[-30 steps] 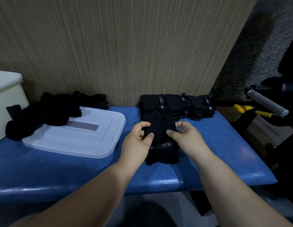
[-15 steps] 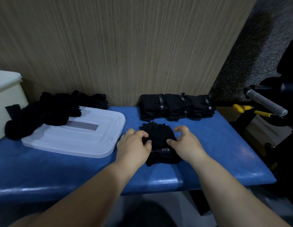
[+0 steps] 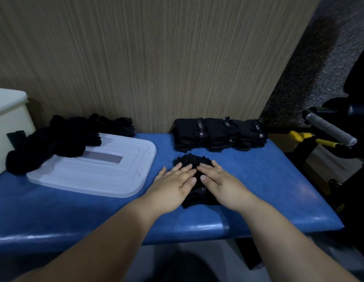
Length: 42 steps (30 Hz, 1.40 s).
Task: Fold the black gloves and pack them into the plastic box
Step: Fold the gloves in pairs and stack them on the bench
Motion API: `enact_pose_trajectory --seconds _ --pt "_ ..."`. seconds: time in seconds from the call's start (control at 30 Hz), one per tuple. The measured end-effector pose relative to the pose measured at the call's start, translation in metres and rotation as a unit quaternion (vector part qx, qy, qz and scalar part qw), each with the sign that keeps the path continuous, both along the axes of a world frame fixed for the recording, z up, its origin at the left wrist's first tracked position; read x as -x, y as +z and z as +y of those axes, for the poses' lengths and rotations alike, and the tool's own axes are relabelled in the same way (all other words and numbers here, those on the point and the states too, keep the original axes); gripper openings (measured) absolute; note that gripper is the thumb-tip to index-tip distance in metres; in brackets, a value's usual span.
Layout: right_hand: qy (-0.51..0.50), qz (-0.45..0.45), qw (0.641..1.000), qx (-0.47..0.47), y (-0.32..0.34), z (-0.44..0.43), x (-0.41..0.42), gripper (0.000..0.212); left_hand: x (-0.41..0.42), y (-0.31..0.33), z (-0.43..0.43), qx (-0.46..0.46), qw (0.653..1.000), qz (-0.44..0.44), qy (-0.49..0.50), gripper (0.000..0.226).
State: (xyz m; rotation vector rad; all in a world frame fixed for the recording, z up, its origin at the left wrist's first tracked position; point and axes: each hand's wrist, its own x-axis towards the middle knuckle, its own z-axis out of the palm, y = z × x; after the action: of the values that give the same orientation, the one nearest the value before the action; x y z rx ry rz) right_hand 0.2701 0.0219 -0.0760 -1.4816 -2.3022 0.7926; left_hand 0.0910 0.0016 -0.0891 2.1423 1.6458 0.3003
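Two hands (image 3: 173, 186) (image 3: 221, 185), three folded glove bundles (image 3: 189, 133) (image 3: 219, 132) (image 3: 251, 132), one flattened glove (image 3: 190, 159), one loose heap (image 3: 54, 139), one lid (image 3: 99, 171), one box (image 3: 8, 123).

The left grip (image 3: 173, 186) and right grip (image 3: 219, 182), both bare hands, lie flat with straight fingers side by side on a black glove (image 3: 190, 159), pressing it onto the blue padded surface (image 3: 278, 190). The glove's knit edge shows beyond the fingertips and its cuff shows between the wrists. Just behind it, against the wood-grain wall (image 3: 156, 58), a row of folded gloves (image 3: 217, 133) sits neatly side by side. To the left lies a white lid (image 3: 91, 174), with a loose pile of gloves (image 3: 61, 139) resting partly on its far corner. A pale plastic box (image 3: 6, 119) stands at the left edge. A grey-handled bar (image 3: 329, 131) juts in at right.
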Motion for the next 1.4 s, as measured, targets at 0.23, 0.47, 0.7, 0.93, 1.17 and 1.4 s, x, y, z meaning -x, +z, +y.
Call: enact_pose_trajectory --seconds 0.23,0.47,0.7,0.93,1.17,1.4 --pt "0.013 -0.077 0.997 0.020 0.000 -0.003 -0.006 0.052 0.008 -0.003 -0.007 -0.007 1.000 0.013 0.001 0.051" --pt "-0.021 0.071 0.997 0.023 0.002 0.003 -0.026 0.035 0.023 -0.003 -0.012 -0.038 0.997 -0.068 0.013 0.047" --pt "-0.034 0.182 0.977 0.109 0.016 -0.003 -0.036 0.027 0.031 -0.002 -0.016 -0.086 0.986 -0.131 -0.049 0.063" --pt "0.028 0.061 0.992 0.110 0.015 -0.003 -0.040 0.063 0.031 -0.010 -0.009 -0.072 0.987 -0.129 -0.061 0.057" --pt "0.048 0.027 0.995 0.079 0.014 -0.002 -0.039 0.067 0.025 -0.012 -0.007 -0.121 0.982 -0.134 -0.057 0.035" --pt "0.000 0.082 0.993 0.082 0.013 -0.005 -0.036 0.046 0.017 -0.004 -0.009 -0.068 0.969 -0.234 0.028 0.009"
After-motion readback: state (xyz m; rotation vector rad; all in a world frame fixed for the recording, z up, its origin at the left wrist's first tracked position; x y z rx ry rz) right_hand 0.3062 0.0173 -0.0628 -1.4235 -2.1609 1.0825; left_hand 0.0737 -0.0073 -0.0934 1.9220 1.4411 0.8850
